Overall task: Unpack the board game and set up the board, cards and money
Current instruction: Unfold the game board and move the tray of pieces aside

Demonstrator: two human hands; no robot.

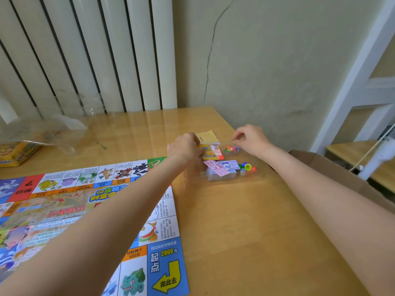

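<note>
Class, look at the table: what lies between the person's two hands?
In the head view, between the left hand and the right hand lie a pale yellow booklet and a red-edged card stack on the table.

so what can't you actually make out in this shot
All in the head view:
- Card stack: mostly hidden under the left hand.
- Right hand: whether its fingertips pinch anything, too small.
- Board: cut off by the left and bottom edges, crossed by the left forearm.
- Yellow box: cut by the left edge, under the clear wrap.
</note>
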